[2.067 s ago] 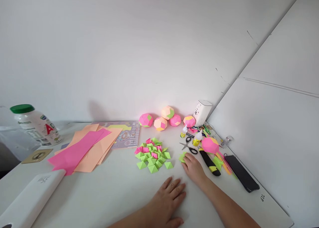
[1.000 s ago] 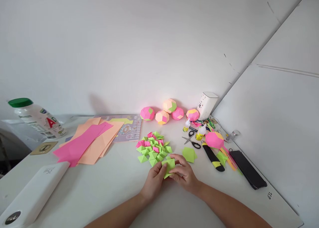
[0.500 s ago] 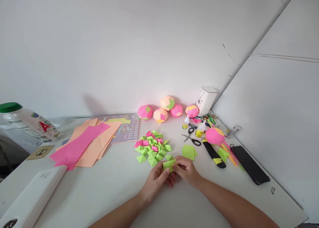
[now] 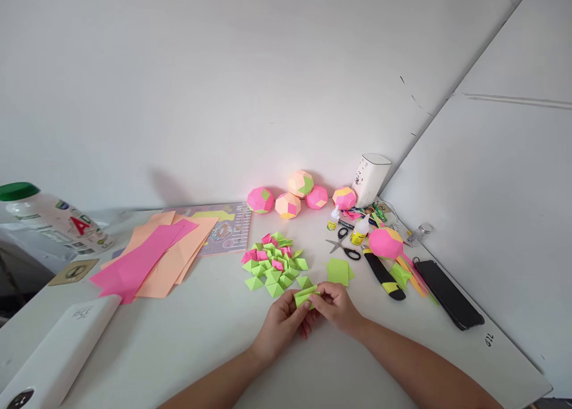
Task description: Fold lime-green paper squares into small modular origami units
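Observation:
Between my two hands is a small green paper square, partly folded, with one edge bent over. My left hand pinches its left side, thumb in front and fingers behind. On its right side, my right hand grips it between thumb and fingers. Just beyond lies a pile of folded paper pieces, green and pink, with one green piece close to my fingertips. A stack of flat green paper squares rests right of the pile, near my right hand.
Paper balls sit along the wall. To the right are scissors, glue bottles, a box cutter, another paper ball and a black case. At left are paper sheets, a power bank and a bottle.
My right hand took a green square from the stack and brought it to my left hand, which rose off the table to grip it. The square has since been bent over.

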